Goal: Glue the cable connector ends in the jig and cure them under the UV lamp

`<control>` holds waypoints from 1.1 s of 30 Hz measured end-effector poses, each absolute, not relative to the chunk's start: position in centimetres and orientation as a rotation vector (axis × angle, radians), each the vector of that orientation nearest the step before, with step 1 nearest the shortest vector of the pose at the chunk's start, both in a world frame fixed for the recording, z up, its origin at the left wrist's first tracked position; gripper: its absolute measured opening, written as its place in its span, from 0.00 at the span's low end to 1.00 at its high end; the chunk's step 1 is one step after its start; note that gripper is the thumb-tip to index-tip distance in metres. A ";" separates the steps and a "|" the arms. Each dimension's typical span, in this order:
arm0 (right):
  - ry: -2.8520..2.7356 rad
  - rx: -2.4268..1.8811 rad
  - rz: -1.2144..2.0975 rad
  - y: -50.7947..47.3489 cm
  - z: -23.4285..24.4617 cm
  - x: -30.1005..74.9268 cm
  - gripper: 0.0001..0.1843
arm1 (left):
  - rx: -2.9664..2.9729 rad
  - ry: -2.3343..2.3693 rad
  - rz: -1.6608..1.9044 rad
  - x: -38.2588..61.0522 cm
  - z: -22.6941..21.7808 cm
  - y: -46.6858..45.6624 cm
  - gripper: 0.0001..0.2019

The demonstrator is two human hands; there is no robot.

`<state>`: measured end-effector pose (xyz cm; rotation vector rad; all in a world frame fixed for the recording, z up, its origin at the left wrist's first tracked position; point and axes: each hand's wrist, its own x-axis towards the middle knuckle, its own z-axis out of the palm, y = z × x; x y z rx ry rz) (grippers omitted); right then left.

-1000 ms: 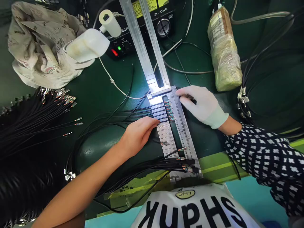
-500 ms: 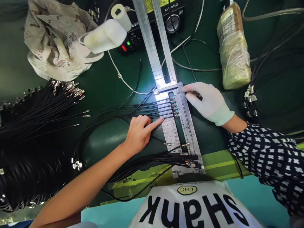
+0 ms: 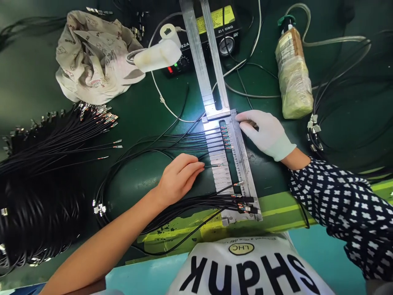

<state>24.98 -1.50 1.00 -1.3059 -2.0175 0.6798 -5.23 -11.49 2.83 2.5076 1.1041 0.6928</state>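
A dark green counter (image 3: 267, 176) carries a slatted metal fixture (image 3: 243, 168), over which the left hand (image 3: 179, 178) pinches one cable (image 3: 211, 166); the gloved right hand (image 3: 267, 135) keeps parted fingers at the fixture's right edge. A sideways tug could snag the bared wires on a slat and bend them. The cable looks thin and black, its stripped tip pale with coloured strands.

From my remote seat I read, upside down on the shirt (image 3: 245, 266), "SHank", with "LHC" in a yellow oval (image 3: 241, 248). The box (image 3: 230, 36) bears "82A" and a partly covered "ZI…ONG"; its yellow label (image 3: 217, 18) is too small for me.
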 end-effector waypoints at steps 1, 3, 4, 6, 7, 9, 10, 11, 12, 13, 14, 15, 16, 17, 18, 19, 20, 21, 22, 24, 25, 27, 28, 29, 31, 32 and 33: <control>-2.015 -1.306 0.681 -1.5 1.0 25.0 0.13 | 2.504 1.140 0.725 -4.8 2.6 -11.2 0.14; -2.011 -1.305 0.683 -1.5 1.0 25.0 0.13 | 2.518 1.146 0.719 -3.9 2.3 -10.7 0.17; -2.012 -1.303 0.684 -1.5 1.1 24.9 0.13 | 2.523 1.128 0.710 -3.6 2.2 -10.3 0.18; -2.013 -1.298 0.681 -1.5 1.1 24.9 0.12 | 2.528 1.098 0.703 -3.3 2.3 -9.8 0.20; -2.014 -1.295 0.679 -1.5 1.1 24.9 0.12 | 2.528 1.090 0.706 -3.3 2.4 -9.5 0.20; -2.013 -1.295 0.676 -1.4 1.1 24.9 0.12 | 2.517 1.078 0.715 -3.4 2.6 -9.2 0.20; -2.014 -1.298 0.677 -1.4 1.1 24.9 0.12 | 2.508 1.073 0.719 -3.5 2.7 -9.1 0.21; -2.017 -1.301 0.680 -1.4 1.1 24.9 0.12 | 2.501 1.070 0.721 -3.5 2.7 -9.0 0.21; -2.020 -1.304 0.684 -1.4 1.1 24.9 0.12 | 2.498 1.068 0.720 -3.5 2.7 -8.9 0.20; -2.022 -1.306 0.686 -1.4 1.1 24.9 0.12 | 2.500 1.068 0.708 -3.4 2.6 -8.8 0.20; -2.023 -1.307 0.688 -1.4 1.1 24.9 0.12 | 2.507 1.068 0.688 -3.3 2.6 -8.7 0.19; -2.022 -1.308 0.689 -1.4 1.1 24.9 0.13 | 2.516 1.067 0.666 -3.2 2.5 -8.5 0.18; -2.022 -1.309 0.689 -1.4 1.1 24.9 0.13 | 2.525 1.064 0.643 -3.0 2.5 -8.4 0.18; -2.021 -1.312 0.688 -1.4 1.1 24.9 0.13 | 2.537 1.063 0.625 -2.8 2.4 -8.2 0.18; -2.021 -1.312 0.686 -1.4 1.1 24.9 0.13 | 2.553 1.062 0.612 -2.6 2.4 -8.1 0.17; -2.022 -1.310 0.685 -1.4 1.0 24.9 0.12 | 2.574 1.056 0.605 -2.5 2.4 -8.0 0.17; -2.022 -1.308 0.683 -1.4 1.1 24.9 0.12 | 2.599 1.047 0.605 -2.3 2.4 -8.0 0.17; -2.021 -1.306 0.681 -1.3 1.1 24.9 0.12 | 2.623 1.038 0.607 -2.2 2.4 -8.0 0.17; -2.022 -1.307 0.680 -1.3 1.1 24.9 0.12 | 2.645 1.029 0.612 -2.1 2.3 -8.1 0.17; -2.027 -1.312 0.683 -1.3 1.2 24.9 0.12 | 2.663 1.020 0.643 -2.0 2.1 -8.2 0.18; -2.030 -1.316 0.685 -1.3 1.2 24.9 0.12 | 2.660 1.020 0.663 -2.0 2.0 -8.2 0.18; -2.038 -1.321 0.691 -1.4 1.3 24.9 0.13 | 2.640 1.012 0.691 -2.1 1.8 -8.4 0.20; -2.041 -1.323 0.693 -1.4 1.4 24.9 0.13 | 2.625 1.006 0.691 -2.1 1.8 -8.6 0.20; -2.041 -1.324 0.695 -1.4 1.4 24.9 0.13 | 2.607 1.009 0.677 -2.2 1.8 -8.8 0.21; -2.038 -1.322 0.699 -1.4 1.4 24.9 0.13 | 2.585 1.082 0.624 -2.4 2.1 -9.5 0.21; -2.037 -1.320 0.704 -1.4 1.4 24.9 0.13 | 2.590 1.150 0.588 -2.4 2.3 -9.9 0.21; -2.036 -1.318 0.709 -1.3 1.4 24.9 0.13 | 2.609 1.223 0.550 -2.4 2.4 -10.4 0.21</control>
